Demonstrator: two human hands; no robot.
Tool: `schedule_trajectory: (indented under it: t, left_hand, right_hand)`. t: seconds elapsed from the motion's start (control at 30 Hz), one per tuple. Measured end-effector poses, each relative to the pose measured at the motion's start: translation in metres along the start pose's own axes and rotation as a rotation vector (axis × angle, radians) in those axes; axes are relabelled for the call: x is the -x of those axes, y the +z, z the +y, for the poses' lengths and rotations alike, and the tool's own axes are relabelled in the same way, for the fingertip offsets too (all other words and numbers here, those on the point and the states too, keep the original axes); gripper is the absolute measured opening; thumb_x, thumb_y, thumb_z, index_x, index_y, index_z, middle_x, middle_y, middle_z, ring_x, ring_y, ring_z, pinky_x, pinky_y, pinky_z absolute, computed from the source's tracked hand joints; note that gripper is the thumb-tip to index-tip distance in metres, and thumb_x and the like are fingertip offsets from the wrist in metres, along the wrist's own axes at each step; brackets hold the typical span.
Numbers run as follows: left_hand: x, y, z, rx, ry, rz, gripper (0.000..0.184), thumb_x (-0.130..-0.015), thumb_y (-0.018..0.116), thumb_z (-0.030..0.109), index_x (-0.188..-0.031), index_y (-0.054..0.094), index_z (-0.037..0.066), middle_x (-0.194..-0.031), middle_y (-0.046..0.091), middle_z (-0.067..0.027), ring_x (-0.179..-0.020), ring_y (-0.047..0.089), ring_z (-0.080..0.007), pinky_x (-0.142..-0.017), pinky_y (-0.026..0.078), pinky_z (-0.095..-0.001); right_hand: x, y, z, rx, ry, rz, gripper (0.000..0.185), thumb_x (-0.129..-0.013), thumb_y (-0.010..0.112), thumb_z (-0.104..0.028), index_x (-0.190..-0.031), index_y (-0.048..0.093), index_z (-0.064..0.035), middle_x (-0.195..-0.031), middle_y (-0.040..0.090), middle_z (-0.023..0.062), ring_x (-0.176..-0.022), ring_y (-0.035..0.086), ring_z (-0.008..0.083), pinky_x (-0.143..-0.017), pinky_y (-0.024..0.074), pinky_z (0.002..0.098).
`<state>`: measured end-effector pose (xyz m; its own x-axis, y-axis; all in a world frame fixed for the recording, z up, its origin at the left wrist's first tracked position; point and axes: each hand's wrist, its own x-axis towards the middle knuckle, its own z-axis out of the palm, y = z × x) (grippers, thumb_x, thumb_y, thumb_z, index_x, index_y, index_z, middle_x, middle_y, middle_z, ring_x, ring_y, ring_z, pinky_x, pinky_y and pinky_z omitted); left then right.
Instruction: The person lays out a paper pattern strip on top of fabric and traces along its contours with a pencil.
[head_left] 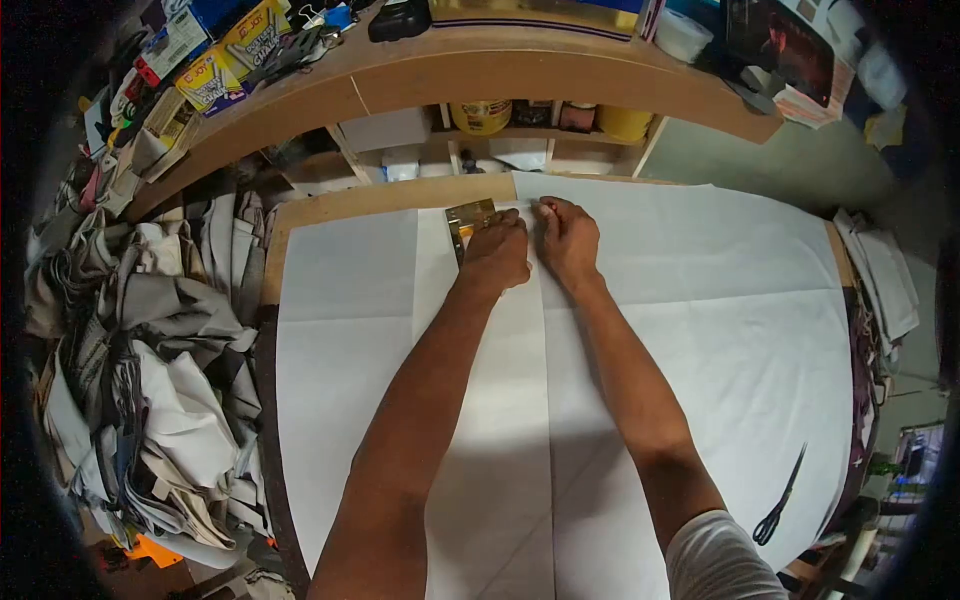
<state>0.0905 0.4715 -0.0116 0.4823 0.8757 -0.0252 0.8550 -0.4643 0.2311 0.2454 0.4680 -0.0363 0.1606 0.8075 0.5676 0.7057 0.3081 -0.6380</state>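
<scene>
My left hand point(497, 250) rests at the far part of the work table, fingers bent over a brass-coloured metal L-square point(470, 214). The square lies on a cream strip point(480, 370) of cloth or paper, and my hand hides part of it. Close by on the right, my right hand point(570, 238) is closed, thumb and fingertips pinched together near the strip's far right corner. Whatever sits in that pinch is too small to make out. White fabric point(690, 370) with fold creases spreads under both forearms.
Black-handled scissors point(768, 525) lie on the fabric at the lower right. Heaped grey and white cloth point(185, 400) fills the left side. Beyond the table runs a wooden shelf point(560, 75) with boxes of chalk point(210, 80) and a tablet-like dark screen point(785, 45). Folded cloth point(880, 280) hangs at the right edge.
</scene>
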Motion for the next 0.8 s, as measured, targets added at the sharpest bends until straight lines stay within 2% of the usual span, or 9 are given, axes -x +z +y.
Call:
schedule_trajectory:
  t: [0.2, 0.27, 0.33, 0.4, 0.5, 0.57, 0.6, 0.63, 0.8]
  left_hand:
    - [-0.004, 0.009, -0.005, -0.040, 0.017, 0.039, 0.061, -0.078, 0.077, 0.019, -0.133, 0.063, -0.004, -0.144, 0.057, -0.0178, -0.141, 0.052, -0.0347, -0.127, 0.025, -0.0540]
    - [0.000, -0.018, 0.006, 0.036, -0.030, -0.082, 0.067, -0.077, 0.077, 0.016, -0.138, 0.060, -0.005, -0.153, 0.054, -0.0214, -0.144, 0.049, -0.0383, -0.125, 0.032, -0.0451]
    - [0.006, -0.014, 0.004, 0.060, -0.015, 0.038, 0.064, -0.077, 0.076, 0.014, -0.137, 0.063, -0.003, -0.152, 0.054, -0.0210, -0.142, 0.051, -0.0376, -0.121, 0.039, -0.0441]
    - [0.006, -0.010, -0.003, 0.077, -0.013, 0.045, 0.059, -0.078, 0.077, 0.014, -0.134, 0.066, -0.001, -0.150, 0.056, -0.0201, -0.140, 0.053, -0.0369, -0.119, 0.042, -0.0450]
    - [0.010, 0.006, -0.016, 0.483, -0.039, 0.252, 0.054, -0.082, 0.074, 0.014, -0.135, 0.067, 0.003, -0.148, 0.056, -0.0206, -0.140, 0.050, -0.0393, -0.121, 0.036, -0.0465]
    - [0.016, -0.005, -0.008, 0.287, -0.088, 0.401, 0.057, -0.082, 0.076, 0.015, -0.137, 0.067, 0.004, -0.150, 0.052, -0.0227, -0.142, 0.046, -0.0417, -0.121, 0.035, -0.0492]
    - [0.020, -0.004, -0.007, 0.095, -0.143, 0.546, 0.060, -0.081, 0.077, 0.017, -0.139, 0.066, 0.006, -0.153, 0.049, -0.0247, -0.144, 0.042, -0.0441, -0.121, 0.034, -0.0519]
    - [0.021, -0.003, -0.009, 0.046, -0.208, 0.460, 0.073, -0.081, 0.080, 0.024, -0.149, 0.058, 0.010, -0.159, 0.040, -0.0276, -0.149, 0.032, -0.0471, -0.122, 0.030, -0.0572]
    - [0.032, -0.008, -0.010, 0.106, -0.280, 0.334, 0.077, -0.078, 0.079, 0.030, -0.149, 0.055, 0.011, -0.155, 0.041, -0.0242, -0.146, 0.035, -0.0446, -0.119, 0.032, -0.0576]
  right_hand:
    - [0.012, -0.044, -0.040, 0.164, -0.014, -0.144, 0.019, -0.101, 0.063, -0.017, -0.105, 0.076, -0.0035, -0.090, 0.073, 0.0205, -0.083, 0.068, 0.0402, -0.076, 0.0552, 0.0457]
    - [0.024, -0.059, -0.055, 0.219, 0.009, -0.154, 0.019, -0.102, 0.063, -0.017, -0.103, 0.075, -0.0028, -0.084, 0.073, 0.0190, -0.079, 0.069, 0.0364, -0.074, 0.0551, 0.0440]
    - [0.038, -0.065, -0.071, -0.249, 0.409, 0.004, 0.023, -0.106, 0.059, -0.019, -0.106, 0.074, -0.0021, -0.087, 0.073, 0.0165, -0.082, 0.068, 0.0296, -0.079, 0.0554, 0.0374]
    - [0.066, -0.058, -0.073, -0.530, 0.455, 0.171, 0.028, -0.112, 0.053, -0.021, -0.114, 0.070, 0.0012, -0.093, 0.072, 0.0104, -0.085, 0.066, 0.0181, -0.082, 0.0552, 0.0320]
    - [0.112, -0.041, -0.088, -0.802, 0.539, 0.301, 0.029, -0.114, 0.048, -0.018, -0.123, 0.065, 0.0040, -0.105, 0.070, 0.0081, -0.093, 0.065, 0.0151, -0.090, 0.0556, 0.0331]
    - [0.139, -0.031, -0.096, -0.946, 0.509, 0.335, 0.030, -0.114, 0.050, -0.016, -0.132, 0.058, 0.0054, -0.113, 0.071, 0.0119, -0.106, 0.067, 0.0185, -0.100, 0.0533, 0.0338]
    - [0.147, -0.027, -0.103, -0.949, 0.517, 0.341, 0.030, -0.114, 0.050, -0.016, -0.132, 0.058, 0.0054, -0.113, 0.071, 0.0119, -0.106, 0.067, 0.0185, -0.100, 0.0533, 0.0338]
    - [0.154, -0.024, -0.108, -0.828, 0.477, 0.315, 0.029, -0.114, 0.049, -0.015, -0.133, 0.058, 0.0050, -0.116, 0.071, 0.0128, -0.109, 0.067, 0.0193, -0.103, 0.0521, 0.0338]
    - [0.163, -0.015, -0.109, -0.604, 0.470, 0.231, 0.027, -0.113, 0.048, -0.010, -0.134, 0.060, 0.0023, -0.121, 0.072, 0.0136, -0.115, 0.068, 0.0209, -0.106, 0.0507, 0.0336]
